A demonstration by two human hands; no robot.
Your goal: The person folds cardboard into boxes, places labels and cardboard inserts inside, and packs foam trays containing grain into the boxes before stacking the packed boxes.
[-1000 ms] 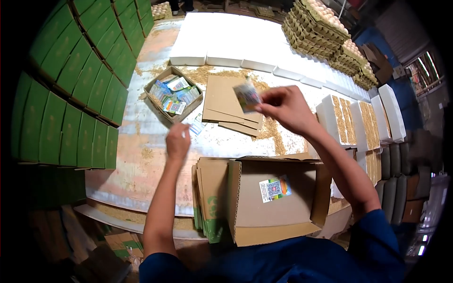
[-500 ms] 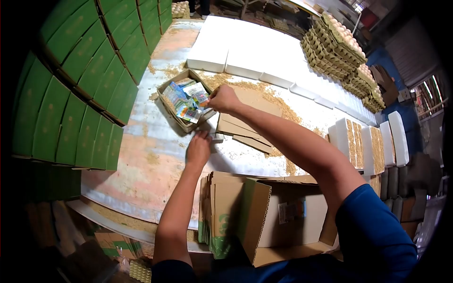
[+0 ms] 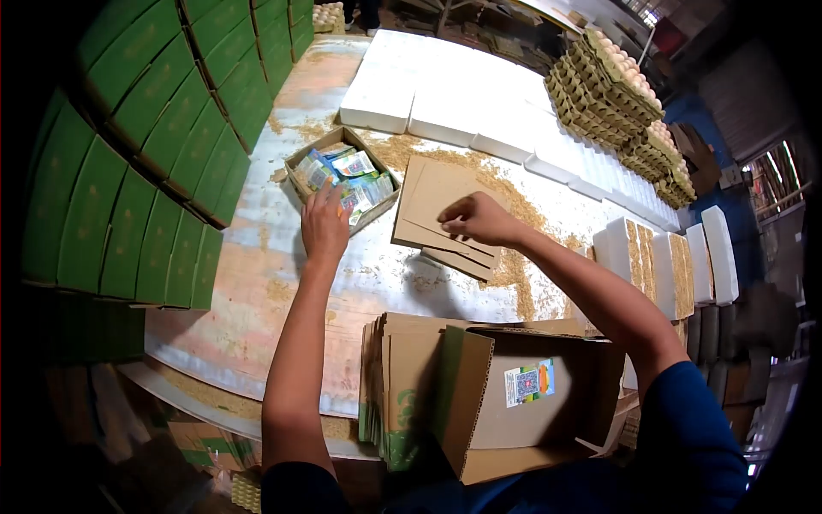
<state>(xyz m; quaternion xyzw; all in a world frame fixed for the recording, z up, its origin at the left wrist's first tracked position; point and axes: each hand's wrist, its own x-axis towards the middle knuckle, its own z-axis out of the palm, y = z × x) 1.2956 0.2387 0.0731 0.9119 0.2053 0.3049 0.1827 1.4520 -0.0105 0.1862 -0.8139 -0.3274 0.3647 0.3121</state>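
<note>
A small open cardboard box (image 3: 373, 219) holds several colourful printed cards (image 3: 353, 164). My left hand (image 3: 324, 226) is at its near-left side, fingers apart and stretched over the rim onto the cards. My right hand (image 3: 484, 219) hovers over a few flat cardboard sheets (image 3: 428, 190), its fingers curled into a pinch. What they hold, if anything, I cannot make out. Closest to my body is an open carton (image 3: 501, 433), with one printed card (image 3: 530, 383) lying inside against a brown panel.
Green cartons (image 3: 163, 128) are stacked high on the left. White foam blocks (image 3: 445, 81) line the back, with egg trays (image 3: 604, 86) piled at the right. Loose husks (image 3: 512, 257) are scattered over the table (image 3: 248, 325). Folded cardboard (image 3: 402, 385) stands beside the open carton.
My left hand has moved up from below the small box onto its near-left side. The right hand has left the box and shifted right, over the sheets. The carton's card is now better lit.
</note>
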